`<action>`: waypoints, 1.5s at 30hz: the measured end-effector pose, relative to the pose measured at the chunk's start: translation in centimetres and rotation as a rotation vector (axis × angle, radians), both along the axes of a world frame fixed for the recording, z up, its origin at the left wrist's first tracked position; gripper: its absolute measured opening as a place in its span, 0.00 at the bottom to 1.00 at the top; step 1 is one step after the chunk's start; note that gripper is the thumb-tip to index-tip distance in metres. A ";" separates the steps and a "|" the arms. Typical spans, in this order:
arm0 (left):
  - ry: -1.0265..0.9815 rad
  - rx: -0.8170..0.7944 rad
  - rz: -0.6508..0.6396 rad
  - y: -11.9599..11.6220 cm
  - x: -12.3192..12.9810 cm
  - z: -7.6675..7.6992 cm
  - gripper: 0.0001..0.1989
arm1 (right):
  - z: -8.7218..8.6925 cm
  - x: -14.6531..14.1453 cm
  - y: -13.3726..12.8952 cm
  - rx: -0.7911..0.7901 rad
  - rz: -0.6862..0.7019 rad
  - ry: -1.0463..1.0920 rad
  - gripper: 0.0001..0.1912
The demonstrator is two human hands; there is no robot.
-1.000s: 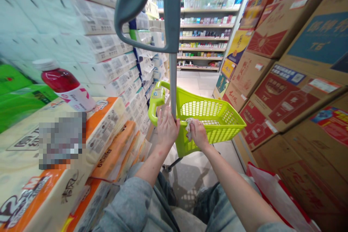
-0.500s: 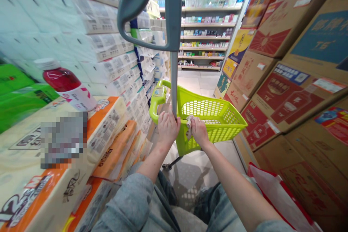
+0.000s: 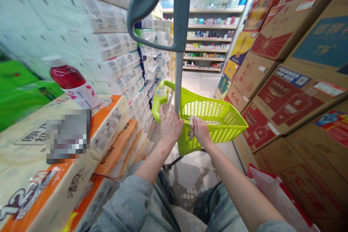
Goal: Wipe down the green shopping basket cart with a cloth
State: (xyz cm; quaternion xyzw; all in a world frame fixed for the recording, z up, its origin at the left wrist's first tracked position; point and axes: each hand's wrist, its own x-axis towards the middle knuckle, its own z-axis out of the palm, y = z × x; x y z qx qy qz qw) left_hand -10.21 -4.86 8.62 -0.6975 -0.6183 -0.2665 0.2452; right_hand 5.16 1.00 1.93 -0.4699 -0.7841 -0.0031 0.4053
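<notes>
A lime-green shopping basket (image 3: 233,128) on wheels stands in front of my knees, with a grey pole and handle (image 3: 178,76) rising from its near end. My right hand (image 3: 201,133) is closed around a crumpled whitish tissue (image 3: 191,125) with brownish marks, pressed against the basket's near rim. At the foot of the pole, my left hand (image 3: 171,125) rests against the same rim, its fingers stretched out and slightly apart. The left thumb reaches along the rim towards the tissue. Part of the rim is hidden beneath both hands.
To the left, tissue packs (image 3: 108,130) carry a pink drink bottle (image 3: 74,81) and a blurred-out dark object (image 3: 69,136). Stacked cartons (image 3: 293,94) line the right side, above a red-and-white bag (image 3: 280,195). Goods shelves (image 3: 209,27) stand at the aisle's far end.
The fingers of my left hand have straightened and spread beside the pole. My right hand keeps the tissue at the rim, slightly further right. The view has shifted slightly.
</notes>
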 end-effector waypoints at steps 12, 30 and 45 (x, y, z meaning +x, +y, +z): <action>0.114 -0.159 0.051 -1.2 -0.1 0.5 0.37 | -0.2 0.2 0.1 -0.003 0.013 -0.008 0.17; 0.195 -0.208 0.120 -1.5 -0.2 0.3 0.37 | -0.4 0.3 -0.1 0.014 0.008 0.009 0.15; 0.301 -0.228 -0.020 -3.2 -0.6 0.0 0.30 | -0.3 0.2 -0.2 0.017 -0.010 -0.001 0.15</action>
